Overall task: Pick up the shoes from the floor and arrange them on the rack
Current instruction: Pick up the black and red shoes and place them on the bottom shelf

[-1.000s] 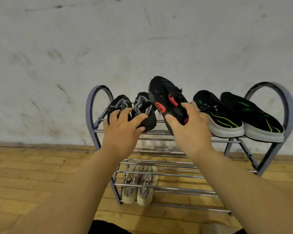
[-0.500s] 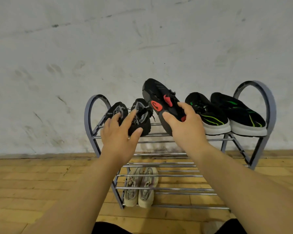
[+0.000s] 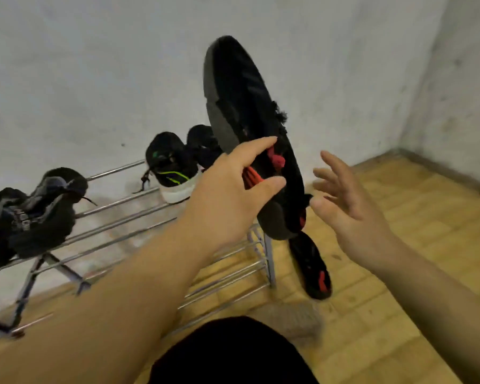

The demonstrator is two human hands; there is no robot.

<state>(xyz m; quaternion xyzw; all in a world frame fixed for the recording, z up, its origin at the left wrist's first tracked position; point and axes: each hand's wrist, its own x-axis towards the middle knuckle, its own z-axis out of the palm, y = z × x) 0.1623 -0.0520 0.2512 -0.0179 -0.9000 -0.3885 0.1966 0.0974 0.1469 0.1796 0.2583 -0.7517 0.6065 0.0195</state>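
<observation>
Head view is showing the rack (image 3: 270,261) left of the fingers, its top tier carrying a dark pair (image 3: 36,212) and a green-striped pair (image 3: 175,173). The left hand (image 3: 227,195) is gripping a black-and-red shoe (image 3: 241,106), toe up. Just right of it, the right hand (image 3: 352,214) is hovering, fingers spread and holding nothing. Its mate (image 3: 313,267) is lying on the floor (image 3: 399,245) below. The placing step seems in hand; next, the shoe needs laying sole-down in the top tier's gap.

Held shoe (image 3: 241,106) black, red accents; racked sneaker (image 3: 172,167) black, green-striped, white-soled.

place: home room | shoe rack (image 3: 269,261) | wooden floor (image 3: 399,217) | scuffed white wall (image 3: 94,79)
</observation>
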